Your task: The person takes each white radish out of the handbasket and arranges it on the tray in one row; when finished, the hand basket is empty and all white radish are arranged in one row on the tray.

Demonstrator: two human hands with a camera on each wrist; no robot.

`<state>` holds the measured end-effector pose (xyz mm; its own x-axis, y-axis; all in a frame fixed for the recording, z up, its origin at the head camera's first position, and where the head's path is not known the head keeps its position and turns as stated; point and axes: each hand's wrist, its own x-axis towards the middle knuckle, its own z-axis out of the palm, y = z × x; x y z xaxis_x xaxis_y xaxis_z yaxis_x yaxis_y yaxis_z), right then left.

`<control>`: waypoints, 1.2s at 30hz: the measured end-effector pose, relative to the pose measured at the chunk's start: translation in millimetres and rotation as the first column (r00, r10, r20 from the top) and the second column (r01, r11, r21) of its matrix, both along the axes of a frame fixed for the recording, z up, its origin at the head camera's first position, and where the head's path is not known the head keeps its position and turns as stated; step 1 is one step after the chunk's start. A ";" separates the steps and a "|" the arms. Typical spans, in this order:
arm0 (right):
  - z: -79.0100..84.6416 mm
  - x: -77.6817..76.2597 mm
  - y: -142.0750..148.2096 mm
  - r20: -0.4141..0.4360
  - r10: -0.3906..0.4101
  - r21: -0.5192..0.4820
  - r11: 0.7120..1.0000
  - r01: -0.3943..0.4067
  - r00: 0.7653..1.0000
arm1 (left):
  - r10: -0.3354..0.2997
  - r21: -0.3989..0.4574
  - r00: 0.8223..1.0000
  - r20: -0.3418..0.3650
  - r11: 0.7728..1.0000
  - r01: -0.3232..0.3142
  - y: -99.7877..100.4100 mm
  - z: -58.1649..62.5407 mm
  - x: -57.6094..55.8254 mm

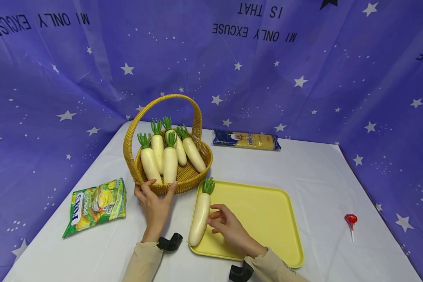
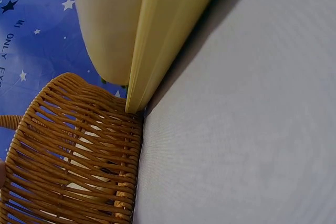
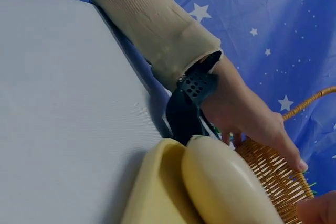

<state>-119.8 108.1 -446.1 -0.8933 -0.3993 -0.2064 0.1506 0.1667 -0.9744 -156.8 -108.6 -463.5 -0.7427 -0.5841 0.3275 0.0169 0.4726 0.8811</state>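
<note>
A wicker basket (image 1: 194,184) with a tall handle holds several white radishes (image 1: 170,164) with green tops. My left hand (image 1: 156,205) grips its near rim, the thumb spread to the right along the edge; in the right wrist view the left hand (image 3: 252,116) is also at the rim. One more white radish (image 1: 199,219) lies along the left edge of the yellow tray (image 1: 257,219), its green top toward the basket. Loosely bent, my right hand (image 1: 230,227) is over the tray with its fingertips right at that radish's right side, not wrapped round it.
Left of the basket lies a green candy bag (image 1: 98,205). A pasta packet (image 1: 246,140) lies at the back of the white-covered table (image 1: 317,188), and a red lollipop (image 1: 351,221) at the right. A purple starry cloth (image 1: 183,58) hangs behind.
</note>
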 end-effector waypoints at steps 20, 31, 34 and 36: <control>24.6 -25.9 -29.3 -0.228 -0.158 -0.145 0.981 0.127 0.961 | 0.005 0.015 1.000 -0.003 1.000 -0.005 -1.1 -1.1 0.0; 50.2 -59.9 -75.3 -0.361 -0.221 -0.233 0.962 0.142 0.906 | 0.018 -0.009 0.999 -0.032 1.000 -0.018 -1.5 -1.9 -0.6; 65.8 -68.3 -84.9 -0.391 -0.197 -0.185 0.974 0.133 0.899 | 0.017 -0.002 1.000 -0.026 1.000 -0.017 -0.8 -2.0 -0.8; 73.2 -74.1 -90.8 -0.418 -0.183 -0.133 0.981 0.139 0.890 | 0.018 -0.004 0.999 -0.028 1.000 -0.018 -0.5 -2.7 -0.9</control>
